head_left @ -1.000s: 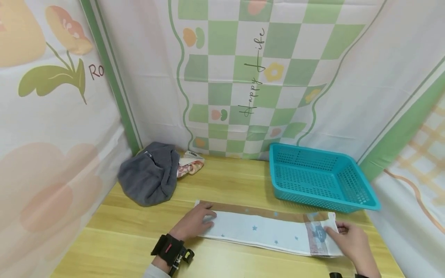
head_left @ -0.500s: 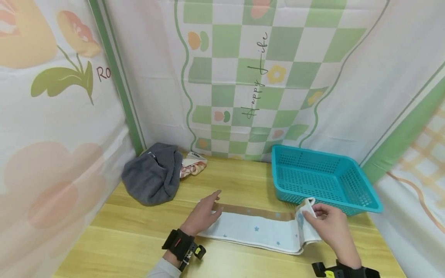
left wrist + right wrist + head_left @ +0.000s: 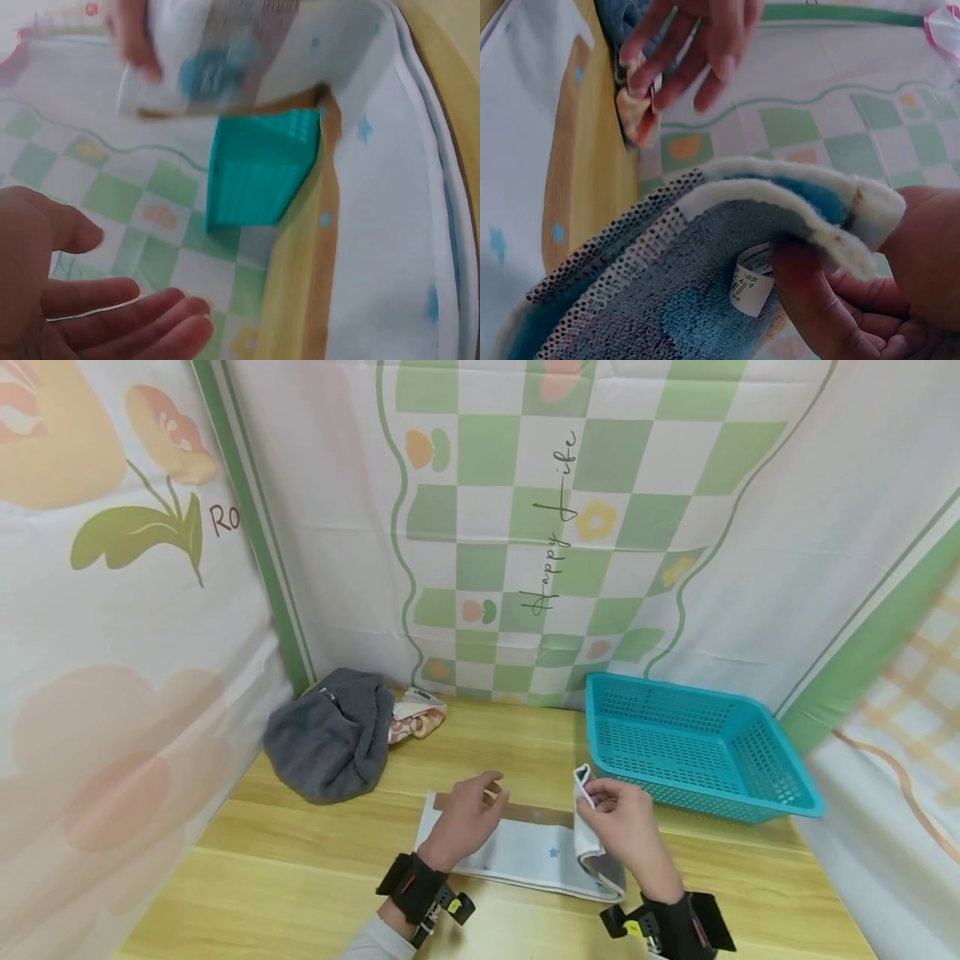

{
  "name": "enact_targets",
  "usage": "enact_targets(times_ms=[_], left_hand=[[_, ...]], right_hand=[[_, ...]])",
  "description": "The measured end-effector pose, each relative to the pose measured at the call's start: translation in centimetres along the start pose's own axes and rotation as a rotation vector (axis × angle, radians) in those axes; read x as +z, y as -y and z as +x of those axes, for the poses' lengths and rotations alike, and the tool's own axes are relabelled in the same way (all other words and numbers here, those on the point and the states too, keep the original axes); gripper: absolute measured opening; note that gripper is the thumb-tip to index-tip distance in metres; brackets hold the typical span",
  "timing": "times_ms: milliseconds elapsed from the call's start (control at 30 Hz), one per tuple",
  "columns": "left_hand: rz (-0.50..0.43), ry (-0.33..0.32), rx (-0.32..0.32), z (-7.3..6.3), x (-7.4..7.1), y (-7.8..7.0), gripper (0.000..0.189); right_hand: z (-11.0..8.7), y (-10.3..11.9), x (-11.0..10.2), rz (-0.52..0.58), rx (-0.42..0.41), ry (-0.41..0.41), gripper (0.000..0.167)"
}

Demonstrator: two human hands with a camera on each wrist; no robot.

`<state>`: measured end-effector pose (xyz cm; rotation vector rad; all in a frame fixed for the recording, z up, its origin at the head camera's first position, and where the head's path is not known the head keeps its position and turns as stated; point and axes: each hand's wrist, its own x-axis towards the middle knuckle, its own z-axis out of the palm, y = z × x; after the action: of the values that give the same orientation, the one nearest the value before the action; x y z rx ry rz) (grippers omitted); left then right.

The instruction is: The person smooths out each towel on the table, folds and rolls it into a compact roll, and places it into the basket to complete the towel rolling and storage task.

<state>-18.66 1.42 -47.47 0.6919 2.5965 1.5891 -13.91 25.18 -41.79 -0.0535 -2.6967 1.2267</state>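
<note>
A long folded white towel (image 3: 521,852) with a brown band and blue stars lies on the table in the head view. My right hand (image 3: 626,827) pinches its right end between thumb and fingers, holding that end raised and bent over toward the left. The right wrist view shows the layered edges and a small white label (image 3: 751,289) beside the thumb. My left hand (image 3: 467,818) is over the towel's left part, fingers loosely spread and holding nothing. In the left wrist view the fingers (image 3: 142,319) are apart from the cloth.
A turquoise plastic basket (image 3: 697,797) stands at the back right, just behind my right hand. At the back left a crumpled grey cloth (image 3: 330,739) lies against a smaller patterned cloth (image 3: 416,718). Printed fabric (image 3: 322,527) hangs around the wooden-look table (image 3: 247,877).
My right hand has lifted the towel's right end and carried it leftward, folding it over. My left hand has let go of the left end and moved slightly right.
</note>
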Motion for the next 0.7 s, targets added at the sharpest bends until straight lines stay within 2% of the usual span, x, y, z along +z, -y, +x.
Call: enact_targets(times_ms=[167,400,567,700], left_hand=[[-0.031,0.032,0.066,0.3,0.6,-0.7,0.041],[-0.077,0.021,0.131,0.3,0.7,-1.1,0.042],[-0.068,0.007,0.131,0.0,0.5,-1.0,0.035],[-0.049,0.025,0.108,-0.6,0.2,-0.5,0.020]], right_hand=[[0.4,1.6,2.0,0.018,-0.068,0.016,0.015],[0.2,2.8,5.0,0.106,-0.132,0.092,0.016],[-0.4,2.4,6.7,0.131,-0.198,0.195,0.024],[-0.8,1.5,7.1,0.161,-0.251,0.289,0.036]])
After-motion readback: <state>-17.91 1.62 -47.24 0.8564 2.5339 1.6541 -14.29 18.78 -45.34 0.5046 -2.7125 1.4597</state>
